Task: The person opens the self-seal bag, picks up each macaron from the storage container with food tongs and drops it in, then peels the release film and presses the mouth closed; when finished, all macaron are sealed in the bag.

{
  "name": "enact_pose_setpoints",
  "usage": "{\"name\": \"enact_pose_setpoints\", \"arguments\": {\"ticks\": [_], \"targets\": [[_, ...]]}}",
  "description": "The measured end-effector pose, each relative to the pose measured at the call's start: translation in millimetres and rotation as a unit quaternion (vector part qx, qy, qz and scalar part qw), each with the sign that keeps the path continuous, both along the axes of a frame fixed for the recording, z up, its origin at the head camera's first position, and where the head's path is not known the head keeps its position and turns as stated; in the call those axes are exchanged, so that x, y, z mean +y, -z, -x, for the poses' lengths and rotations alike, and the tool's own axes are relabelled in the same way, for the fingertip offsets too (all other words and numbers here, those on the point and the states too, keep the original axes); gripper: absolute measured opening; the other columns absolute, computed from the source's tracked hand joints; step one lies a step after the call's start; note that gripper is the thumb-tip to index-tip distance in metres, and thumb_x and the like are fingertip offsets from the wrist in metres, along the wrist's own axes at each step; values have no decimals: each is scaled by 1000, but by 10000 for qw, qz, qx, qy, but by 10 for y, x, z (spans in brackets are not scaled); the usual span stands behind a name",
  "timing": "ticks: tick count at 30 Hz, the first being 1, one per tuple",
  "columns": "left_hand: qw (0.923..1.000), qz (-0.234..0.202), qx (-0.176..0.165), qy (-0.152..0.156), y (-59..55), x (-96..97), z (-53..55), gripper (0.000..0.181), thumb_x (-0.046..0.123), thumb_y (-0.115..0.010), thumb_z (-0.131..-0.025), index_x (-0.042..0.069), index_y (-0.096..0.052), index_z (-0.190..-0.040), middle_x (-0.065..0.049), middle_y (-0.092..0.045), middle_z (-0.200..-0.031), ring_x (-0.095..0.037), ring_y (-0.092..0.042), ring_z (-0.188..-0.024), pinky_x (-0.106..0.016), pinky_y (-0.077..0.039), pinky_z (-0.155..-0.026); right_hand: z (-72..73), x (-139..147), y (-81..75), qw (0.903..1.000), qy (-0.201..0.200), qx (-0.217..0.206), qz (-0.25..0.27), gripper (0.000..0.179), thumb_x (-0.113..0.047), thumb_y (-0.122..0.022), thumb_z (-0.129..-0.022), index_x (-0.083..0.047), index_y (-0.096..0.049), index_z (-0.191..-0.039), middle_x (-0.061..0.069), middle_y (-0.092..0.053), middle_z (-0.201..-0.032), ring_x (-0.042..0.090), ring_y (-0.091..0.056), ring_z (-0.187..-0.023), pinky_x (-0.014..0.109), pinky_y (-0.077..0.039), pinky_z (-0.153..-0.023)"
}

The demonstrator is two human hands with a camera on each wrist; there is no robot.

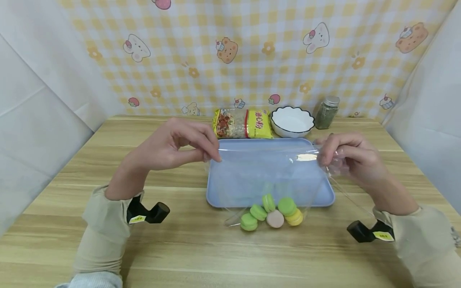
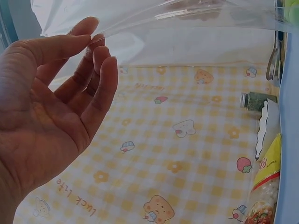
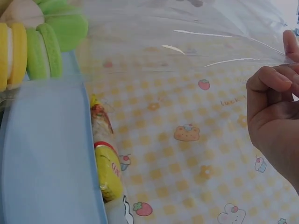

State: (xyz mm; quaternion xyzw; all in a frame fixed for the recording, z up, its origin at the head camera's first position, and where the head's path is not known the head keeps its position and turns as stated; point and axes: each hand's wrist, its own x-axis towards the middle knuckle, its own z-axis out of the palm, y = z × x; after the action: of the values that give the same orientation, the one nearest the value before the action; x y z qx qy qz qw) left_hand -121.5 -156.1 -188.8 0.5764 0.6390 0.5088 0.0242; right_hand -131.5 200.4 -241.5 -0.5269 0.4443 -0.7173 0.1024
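Observation:
A clear plastic bag (image 1: 259, 170) hangs stretched between both hands, its top edge nearly level. Several green macarons (image 1: 287, 206), a pale pink macaron (image 1: 275, 219) and a yellow macaron (image 1: 294, 218) lie gathered at its bottom. At the bag's left upper corner, my left hand (image 1: 183, 146) pinches the film between thumb and fingertips, the other fingers loosely bent. My right hand (image 1: 347, 158) grips the opposite corner, where some film bunches up by the fingers. From the right wrist, green macarons (image 3: 44, 51) show close to the camera through the film.
Behind the bag, a light blue tray (image 1: 325, 198) lies on the wooden table (image 1: 180, 248). Past its far edge stand a yellow pasta packet (image 1: 243, 124), a white scalloped bowl (image 1: 292, 122) and a glass jar of green herbs (image 1: 327, 114). A checked cloth (image 1: 252, 60) hangs at the back.

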Motion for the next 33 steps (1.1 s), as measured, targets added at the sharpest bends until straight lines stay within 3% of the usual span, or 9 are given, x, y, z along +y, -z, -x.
{"name": "enact_pose_setpoints", "arguments": {"ticks": [4, 7, 10, 12, 15, 18, 21, 28, 33], "targets": [[9999, 91, 30, -50, -4, -3, 3, 30, -21, -52, -79, 0, -72, -87, -9, -63, -87, -20, -56, -69, -31, -50, -59, 10, -19, 0, 9997, -209, 90, -18, 38, 16, -23, -80, 11, -60, -85, 11, -45, -65, 18, -36, -53, 26, -41, -60], [9999, 118, 56, -78, -4, -3, 7, 26, -17, -54, -81, 1, -72, -87, -8, -63, -88, -20, -56, -69, -31, -50, -59, 21, -30, 3, 9987, -484, 102, -94, 40, 15, -18, -77, 10, -58, -85, 10, -37, -66, 16, -32, -53, 24, -25, -40], [9999, 105, 77, -51, 2, 0, 13, 22, -14, -56, -83, 0, -72, -89, -9, -63, -88, -20, -56, -70, -32, -49, -60, 24, -14, 7, 9991, -373, 115, -162, 43, 15, -16, -74, 10, -57, -83, 9, -35, -62, 16, -31, -50, 25, -27, -45], [9999, 100, 100, -26, 9, 2, 19, 21, -12, -56, -84, 0, -73, -90, -9, -63, -89, -21, -55, -71, -32, -49, -60, 18, 6, 8, 9997, -102, 127, -192, 44, 16, -15, -72, 9, -58, -80, 8, -35, -58, 15, -31, -48, 26, -37, -59], [9999, 114, 126, 3, 13, 7, 20, 24, -14, -55, -84, 0, -73, -92, -9, -62, -90, -21, -54, -72, -32, -49, -60, 12, 26, 14, 9995, 225, 130, -176, 46, 17, -14, -70, 9, -59, -77, 8, -38, -55, 16, -32, -48, 28, -37, -78], [9998, 96, 148, 24, 19, 6, 21, 29, -17, -54, -82, 2, -74, -93, -9, -62, -89, -21, -54, -72, -32, -49, -59, 16, 16, 12, 9997, 153, 170, -68, 47, 17, -14, -70, 11, -60, -78, 11, -44, -61, 16, -32, -53, 23, -37, -63], [9998, 5, 170, 87, 22, 5, 28, 28, -16, -56, -82, 3, -74, -92, -9, -62, -88, -22, -55, -73, -32, -48, -60, 28, -14, -5, 9995, -8, 277, 118, 45, 17, -16, -73, 13, -60, -79, 12, -45, -64, 18, -32, -59, 23, -23, -44], [9986, -255, 269, 390, 27, 12, 60, 18, -7, -63, -84, 4, -75, -89, -11, -62, -87, -23, -57, -77, -32, -49, -64, -29, 6, -92, 9983, 377, 441, -76, 51, 21, -13, -68, 13, -62, -78, 11, -41, -63, 19, -34, -63, 25, -21, -43], [9992, -151, 290, 238, 18, 14, 32, 21, -13, -61, -81, 3, -74, -83, -8, -61, -85, -21, -56, -74, -32, -49, -61, -56, 11, -111, 9973, 519, 467, -231, 49, 23, -14, -70, 14, -61, -79, 12, -44, -65, 19, -35, -63, 28, -23, -47]]}}
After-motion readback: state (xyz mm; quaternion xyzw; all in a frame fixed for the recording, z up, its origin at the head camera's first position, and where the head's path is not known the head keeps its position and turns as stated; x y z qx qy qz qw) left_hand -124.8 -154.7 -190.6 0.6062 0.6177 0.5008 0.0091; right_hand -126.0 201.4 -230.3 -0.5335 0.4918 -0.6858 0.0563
